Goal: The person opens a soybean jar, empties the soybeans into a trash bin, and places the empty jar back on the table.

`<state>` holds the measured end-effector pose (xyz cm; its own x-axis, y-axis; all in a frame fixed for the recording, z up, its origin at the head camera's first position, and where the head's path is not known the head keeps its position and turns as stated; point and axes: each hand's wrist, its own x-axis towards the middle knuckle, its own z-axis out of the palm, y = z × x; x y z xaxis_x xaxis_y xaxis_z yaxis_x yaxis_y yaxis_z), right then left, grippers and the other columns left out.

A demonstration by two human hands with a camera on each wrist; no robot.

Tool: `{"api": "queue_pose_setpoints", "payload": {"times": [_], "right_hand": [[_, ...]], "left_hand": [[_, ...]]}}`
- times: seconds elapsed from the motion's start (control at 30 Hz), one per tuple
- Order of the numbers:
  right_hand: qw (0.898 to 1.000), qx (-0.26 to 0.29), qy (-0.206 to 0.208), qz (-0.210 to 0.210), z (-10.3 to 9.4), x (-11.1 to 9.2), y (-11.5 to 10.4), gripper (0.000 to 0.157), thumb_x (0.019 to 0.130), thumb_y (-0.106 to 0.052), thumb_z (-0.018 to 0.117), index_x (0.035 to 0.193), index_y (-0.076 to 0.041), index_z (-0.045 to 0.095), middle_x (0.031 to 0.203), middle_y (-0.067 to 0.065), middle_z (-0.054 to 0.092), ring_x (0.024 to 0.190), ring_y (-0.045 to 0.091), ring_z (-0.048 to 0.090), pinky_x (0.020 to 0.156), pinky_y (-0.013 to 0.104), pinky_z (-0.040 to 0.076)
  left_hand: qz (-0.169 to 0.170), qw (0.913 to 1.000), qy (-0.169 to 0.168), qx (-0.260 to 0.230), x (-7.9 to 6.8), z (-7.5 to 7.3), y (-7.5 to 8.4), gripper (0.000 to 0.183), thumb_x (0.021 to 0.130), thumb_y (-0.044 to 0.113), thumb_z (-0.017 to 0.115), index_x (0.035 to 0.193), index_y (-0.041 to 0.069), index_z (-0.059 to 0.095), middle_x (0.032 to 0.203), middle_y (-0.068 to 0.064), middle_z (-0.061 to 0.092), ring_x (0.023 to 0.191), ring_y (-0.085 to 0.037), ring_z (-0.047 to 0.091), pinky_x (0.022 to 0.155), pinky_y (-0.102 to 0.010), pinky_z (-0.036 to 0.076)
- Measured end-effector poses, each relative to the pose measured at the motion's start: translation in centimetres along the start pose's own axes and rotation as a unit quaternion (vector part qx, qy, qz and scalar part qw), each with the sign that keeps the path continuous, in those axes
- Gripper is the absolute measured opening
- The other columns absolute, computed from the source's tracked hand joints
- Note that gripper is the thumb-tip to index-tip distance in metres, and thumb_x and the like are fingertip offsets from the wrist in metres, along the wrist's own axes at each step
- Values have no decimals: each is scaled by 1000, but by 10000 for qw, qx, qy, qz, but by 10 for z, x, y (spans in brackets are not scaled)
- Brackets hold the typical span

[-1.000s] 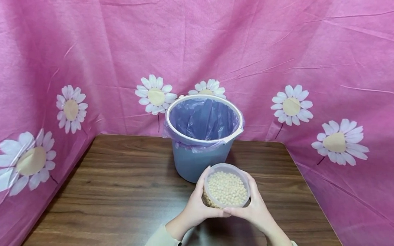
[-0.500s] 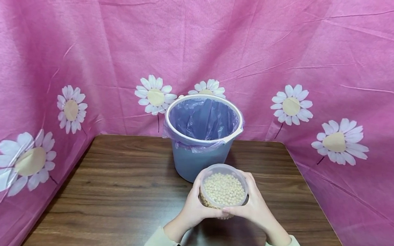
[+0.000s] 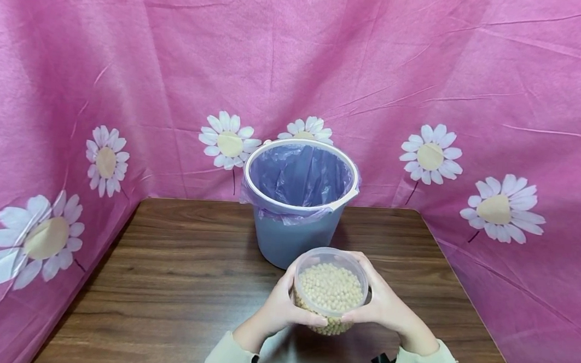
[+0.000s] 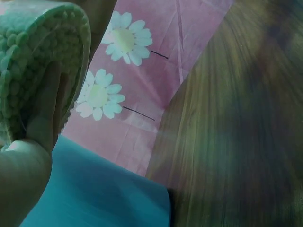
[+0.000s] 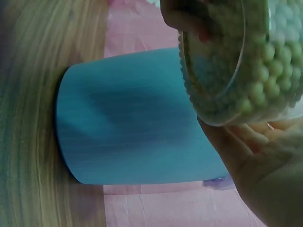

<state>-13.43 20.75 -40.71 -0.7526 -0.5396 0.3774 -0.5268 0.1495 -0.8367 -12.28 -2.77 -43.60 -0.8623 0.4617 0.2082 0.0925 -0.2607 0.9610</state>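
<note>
Both hands hold a clear plastic tub [image 3: 330, 254] of pale round beans [image 3: 331, 287] above the table, in front of the bin. My left hand [image 3: 282, 307] grips its left side and my right hand [image 3: 387, 306] its right side, with the thumbs apart across the near wall. In the left wrist view the left hand [image 4: 23, 163] reaches around the tub [image 4: 71, 23], fingers against its base. The right wrist view shows the right hand [image 5: 279, 165] against the tub's [image 5: 265, 101] side, with fingertips also at the base. The far fingers are mostly hidden in the head view.
A blue-grey bin [image 3: 294, 236] with a white rim ring stands just behind the tub, lined with a purple plastic bag [image 3: 300, 176]. It stands on a brown wood-grain table [image 3: 181, 285]. A pink cloth [image 3: 178, 60] with daisies hangs around the back and sides.
The tub has come slightly toward me, and more of its near wall and beans shows below the rim. My thumbs have moved from meeting to being apart.
</note>
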Motion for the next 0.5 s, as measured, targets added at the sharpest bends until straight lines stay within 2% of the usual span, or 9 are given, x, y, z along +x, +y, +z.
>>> {"api": "queue_pose_setpoints", "payload": {"times": [0.13,0.23,0.33,0.5], "right_hand": [[9974,577,-409,-153,-3,3,2,97,64,-4,84,146,4,32,140,24,44,125,15,50,105,23,41],[9955,777,-504,-220,-3,4,4,97,66,-6,83,147,5,31,140,26,43,125,17,50,105,24,42],[9965,723,-424,-74,-2,2,4,98,67,-8,83,149,3,30,143,21,45,126,14,50,105,23,41],[9991,310,-166,236,0,-7,2,105,71,-13,83,156,-6,22,149,8,46,129,5,47,104,20,39]], "left_hand": [[-30,9998,-167,-125,-1,-3,1,108,63,-4,87,152,23,33,152,-11,40,133,-17,44,111,-26,39],[-61,9996,-227,-184,-2,-4,1,106,63,-3,87,151,23,34,152,-10,40,133,-17,44,111,-27,39],[-66,9993,-271,-233,-3,-5,4,105,63,-1,87,151,22,35,153,-10,40,134,-18,43,112,-28,39],[-36,9996,-181,-207,-6,-4,7,107,62,0,88,152,22,34,152,-11,40,133,-17,44,111,-25,38]]}}
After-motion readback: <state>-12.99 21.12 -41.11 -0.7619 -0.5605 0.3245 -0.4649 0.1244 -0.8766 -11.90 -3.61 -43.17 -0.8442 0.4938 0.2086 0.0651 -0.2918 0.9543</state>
